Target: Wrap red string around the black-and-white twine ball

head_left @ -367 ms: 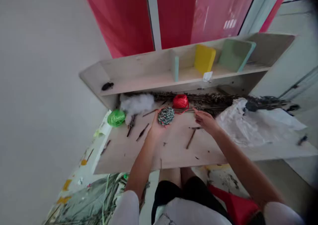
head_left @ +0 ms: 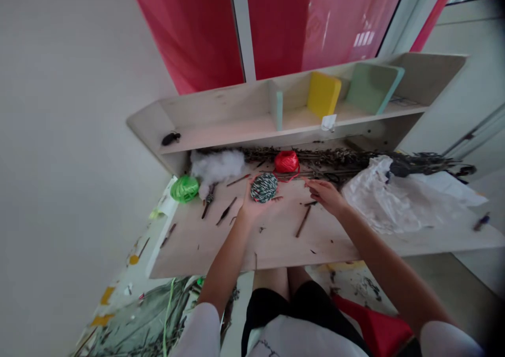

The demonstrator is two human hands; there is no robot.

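Note:
My left hand [head_left: 251, 207] cups a ball of green, black and white twine [head_left: 263, 187] in its palm, just above the pale wooden board [head_left: 252, 244]. My right hand [head_left: 325, 196] lies to the right of it, its fingertips pinched on a thin red strand [head_left: 290, 178] that seems to run from a red twine ball [head_left: 286, 162]. Beyond the hands are a bright green raffia ball [head_left: 184, 189], a tuft of white cotton wool [head_left: 216, 166] and a long bundle of dry twigs [head_left: 327, 160]. Short brown twigs [head_left: 303, 221] lie scattered on the board.
A crumpled white plastic sheet [head_left: 398, 199] lies right of my right hand. Beyond the board, a pale shelf unit [head_left: 221, 125] holds a yellow block [head_left: 323, 95] and a mint green block [head_left: 373, 88]. Dried plant stalks [head_left: 145, 320] lie on the floor at lower left.
Both hands have shifted slightly toward me, the twine ball moving with my left hand. The camera view has tilted a little.

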